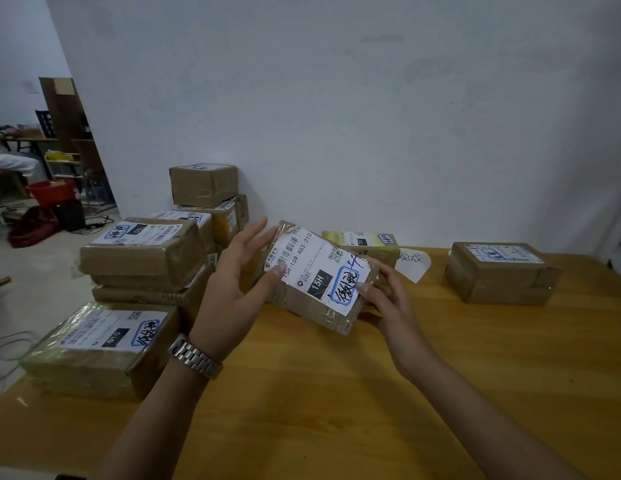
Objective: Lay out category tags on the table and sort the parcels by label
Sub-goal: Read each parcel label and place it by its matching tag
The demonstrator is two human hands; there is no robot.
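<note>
Left hand [233, 289] and right hand [388, 301] hold one parcel [316, 282]; one tag [414, 264] lies behind.

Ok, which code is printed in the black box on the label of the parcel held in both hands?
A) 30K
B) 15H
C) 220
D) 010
B: the label on the parcel, held between the left hand and the right hand, reads 15H in its black box.
</note>
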